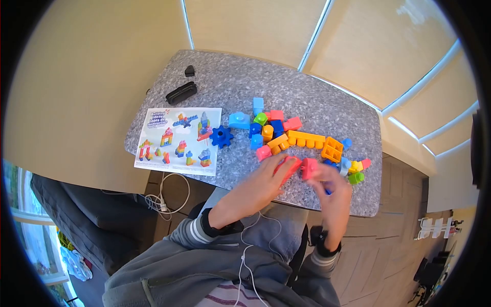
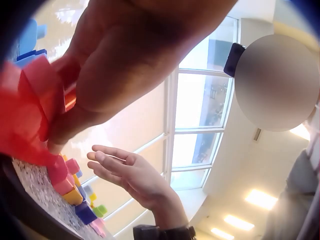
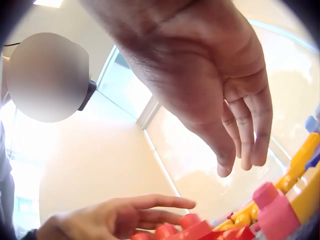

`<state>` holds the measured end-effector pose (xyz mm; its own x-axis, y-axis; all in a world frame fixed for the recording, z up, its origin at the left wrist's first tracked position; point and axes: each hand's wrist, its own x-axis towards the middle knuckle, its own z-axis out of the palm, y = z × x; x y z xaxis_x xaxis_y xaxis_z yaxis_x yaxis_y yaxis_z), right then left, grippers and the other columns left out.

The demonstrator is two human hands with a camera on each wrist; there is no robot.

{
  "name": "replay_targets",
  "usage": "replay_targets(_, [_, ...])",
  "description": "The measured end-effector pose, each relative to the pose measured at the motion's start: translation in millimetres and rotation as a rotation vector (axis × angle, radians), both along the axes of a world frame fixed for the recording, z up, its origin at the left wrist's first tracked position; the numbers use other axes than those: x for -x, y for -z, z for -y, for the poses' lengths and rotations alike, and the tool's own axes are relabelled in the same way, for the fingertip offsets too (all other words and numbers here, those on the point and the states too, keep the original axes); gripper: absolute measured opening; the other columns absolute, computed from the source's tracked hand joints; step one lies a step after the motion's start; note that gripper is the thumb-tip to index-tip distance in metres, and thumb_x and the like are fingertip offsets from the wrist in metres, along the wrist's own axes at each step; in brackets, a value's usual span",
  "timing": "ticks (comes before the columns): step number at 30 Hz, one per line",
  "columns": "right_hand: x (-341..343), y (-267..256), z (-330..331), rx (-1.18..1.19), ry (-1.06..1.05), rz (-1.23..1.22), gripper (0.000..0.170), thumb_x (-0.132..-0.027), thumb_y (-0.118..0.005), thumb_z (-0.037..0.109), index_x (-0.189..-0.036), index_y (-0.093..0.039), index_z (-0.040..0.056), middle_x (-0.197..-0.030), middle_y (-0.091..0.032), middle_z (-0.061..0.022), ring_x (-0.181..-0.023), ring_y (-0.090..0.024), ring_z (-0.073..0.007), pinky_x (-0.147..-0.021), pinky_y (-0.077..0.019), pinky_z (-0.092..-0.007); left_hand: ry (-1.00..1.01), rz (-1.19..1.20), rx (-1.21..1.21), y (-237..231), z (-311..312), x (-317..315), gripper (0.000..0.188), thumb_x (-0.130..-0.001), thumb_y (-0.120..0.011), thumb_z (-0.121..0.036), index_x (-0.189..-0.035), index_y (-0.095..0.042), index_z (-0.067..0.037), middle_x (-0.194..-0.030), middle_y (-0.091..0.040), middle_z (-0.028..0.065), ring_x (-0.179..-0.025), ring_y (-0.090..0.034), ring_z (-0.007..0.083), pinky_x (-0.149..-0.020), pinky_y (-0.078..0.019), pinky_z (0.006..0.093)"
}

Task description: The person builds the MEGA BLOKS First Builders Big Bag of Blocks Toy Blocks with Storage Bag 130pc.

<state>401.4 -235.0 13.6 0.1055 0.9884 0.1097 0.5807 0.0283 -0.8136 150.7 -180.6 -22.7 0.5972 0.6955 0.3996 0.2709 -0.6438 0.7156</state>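
My left hand [image 1: 254, 188] grips a red building block [image 1: 289, 168] low over the near edge of the table; in the left wrist view this red block [image 2: 25, 115] is large and close, with thumb and fingers against it. My right hand [image 1: 336, 193] hovers just to the right with nothing in it, its fingers [image 3: 243, 125] loosely extended in the right wrist view. Below those fingertips stands a pinkish-red block [image 3: 276, 215] with one stud, also seen as the pinkish-red block [image 1: 309, 168] between the two hands in the head view.
Behind the hands lie a long yellow block [image 1: 306, 139], an orange open-framed block [image 1: 332, 149], a light blue block [image 1: 239, 121] and several other blocks. A blue gear [image 1: 221, 136] touches the printed idea sheet [image 1: 176, 143] at left. A black case [image 1: 181, 93] lies farther back.
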Motion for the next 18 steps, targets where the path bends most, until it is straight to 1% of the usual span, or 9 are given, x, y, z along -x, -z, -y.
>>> replay_targets(1, [-9,-1,-12,-0.002,0.003,0.003,0.05,-0.099,-0.09,0.001,-0.145,-0.074,-0.0003,-0.131,-0.083,-0.0153,-0.121,-0.083,-0.0265,-0.094,-0.0709,-0.0402,-0.052,-0.088,0.015,-12,2,4,0.08,-0.101,-0.078,-0.004,-0.175,-0.048,-0.008,-0.166,-0.057,0.027,-0.152,-0.06,0.048,-0.126,-0.0522,0.0529])
replay_targets(2, [-16,-1,-27,-0.074,0.057,0.094,0.047,-0.099,-0.09,0.003,-0.143,-0.075,-0.0004,-0.133,-0.083,-0.0171,-0.121,-0.083,-0.0311,-0.095,-0.0699,-0.0411,-0.103,-0.176,0.029,-21,4,6,0.079,-0.099,-0.075,0.002,-0.173,-0.05,-0.008,-0.16,-0.063,0.0257,-0.147,-0.065,0.0472,-0.124,-0.0534,0.0535])
replay_targets(3, [-22,0,-40,-0.15,0.111,0.185,0.044,-0.099,-0.09,0.004,-0.14,-0.076,-0.0005,-0.135,-0.083,-0.0189,-0.12,-0.083,-0.0357,-0.097,-0.0689,-0.0419,-0.1,-0.173,0.023,-26,4,8,0.079,-0.099,-0.075,0.002,-0.173,-0.05,-0.008,-0.16,-0.063,0.0257,-0.147,-0.065,0.0472,-0.124,-0.0534,0.0535])
replay_targets(5, [-28,0,-65,-0.185,0.118,0.299,0.046,-0.098,-0.09,0.004,-0.142,-0.076,0.0005,-0.135,-0.083,-0.0209,-0.123,-0.082,-0.0379,-0.102,-0.0674,-0.0443,-0.066,-0.209,-0.077,-33,3,11,0.082,-0.091,-0.067,0.012,-0.17,-0.055,-0.008,-0.147,-0.073,0.0226,-0.137,-0.07,0.0458,-0.119,-0.0555,0.0558])
replay_targets(8, [-41,28,-96,-0.253,0.095,0.47,0.047,-0.096,-0.089,0.004,-0.141,-0.077,0.0015,-0.134,-0.082,-0.0232,-0.127,-0.078,-0.0431,-0.111,-0.0614,-0.0493,-0.102,-0.189,-0.071,-32,5,11,0.084,-0.086,-0.062,0.016,-0.167,-0.059,-0.007,-0.143,-0.075,0.0217,-0.136,-0.071,0.045,-0.117,-0.0559,0.0559])
replay_targets(9, [-44,40,-104,-0.292,0.069,0.53,0.047,-0.094,-0.089,0.003,-0.14,-0.077,0.0013,-0.133,-0.081,-0.0236,-0.128,-0.075,-0.0461,-0.116,-0.0569,-0.0521,-0.097,-0.187,-0.074,-29,4,11,0.084,-0.086,-0.062,0.016,-0.167,-0.059,-0.007,-0.143,-0.075,0.0217,-0.136,-0.071,0.045,-0.117,-0.0559,0.0559])
replay_targets(13, [-51,60,-120,-0.123,0.038,0.592,0.05,-0.09,-0.09,0.003,-0.138,-0.079,0.0042,-0.13,-0.082,-0.0213,-0.131,-0.074,-0.0433,-0.115,-0.0556,-0.054,-0.137,-0.164,-0.013,-22,2,11,0.074,-0.094,-0.069,0.008,-0.165,-0.06,-0.008,-0.144,-0.075,0.0197,-0.134,-0.071,0.0448,-0.117,-0.0558,0.0549])
replay_targets(15, [-53,65,-122,-0.135,0.077,0.6,0.052,-0.087,-0.093,0.003,-0.137,-0.08,0.0057,-0.133,-0.082,-0.0227,-0.127,-0.075,-0.0468,-0.113,-0.0578,-0.0524,-0.157,-0.148,0.002,-22,1,14,0.071,-0.096,-0.074,0.005,-0.164,-0.061,-0.009,-0.144,-0.075,0.0188,-0.133,-0.072,0.0444,-0.117,-0.0562,0.0541])
replay_targets(18, [-49,50,-115,-0.166,0.109,0.683,0.051,-0.088,-0.092,0.002,-0.137,-0.081,0.0071,-0.136,-0.081,-0.0232,-0.126,-0.075,-0.0469,-0.113,-0.0576,-0.0536,-0.212,-0.208,-0.123,-22,-2,24,0.068,-0.096,-0.082,-0.003,-0.161,-0.064,-0.011,-0.144,-0.075,0.0169,-0.129,-0.073,0.0424,-0.112,-0.0589,0.0527])
